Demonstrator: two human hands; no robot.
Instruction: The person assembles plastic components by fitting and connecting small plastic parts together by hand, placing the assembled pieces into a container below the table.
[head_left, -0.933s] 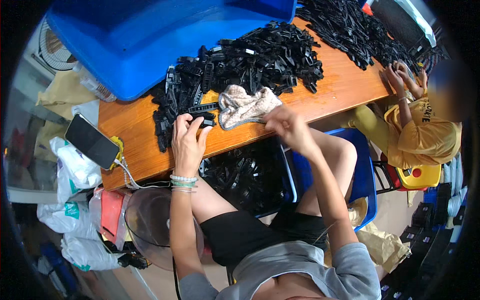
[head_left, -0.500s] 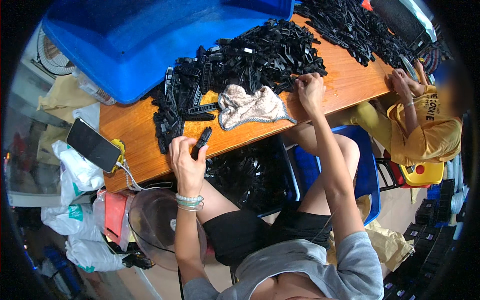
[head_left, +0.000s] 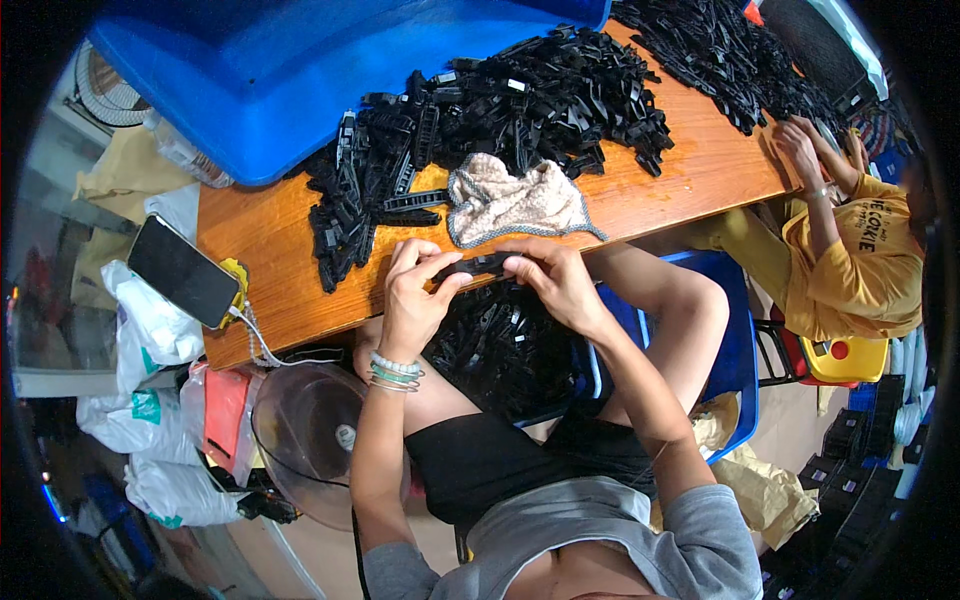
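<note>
Both of my hands meet in front of me at the table's near edge, holding one black plastic part (head_left: 482,265) between them. My left hand (head_left: 415,295) pinches its left end with thumb and fingers. At its right end, my right hand (head_left: 556,280) grips it the same way. Just beyond them a beige cloth (head_left: 515,203) with a grey edge lies crumpled on the wooden table (head_left: 270,290). A large heap of similar black plastic parts (head_left: 530,105) spreads behind the cloth and to its left.
A big blue bin (head_left: 260,90) rests at the far left. A phone (head_left: 183,270) with a white cable sits at the table's left edge. Under the table is a container of black parts (head_left: 505,345). A co-worker in yellow (head_left: 850,245) sits at the right beside another black heap (head_left: 715,65).
My right hand has come from the heap's edge back to my left hand. My left hand has moved right and raised the black plastic part, which both hands now hold.
</note>
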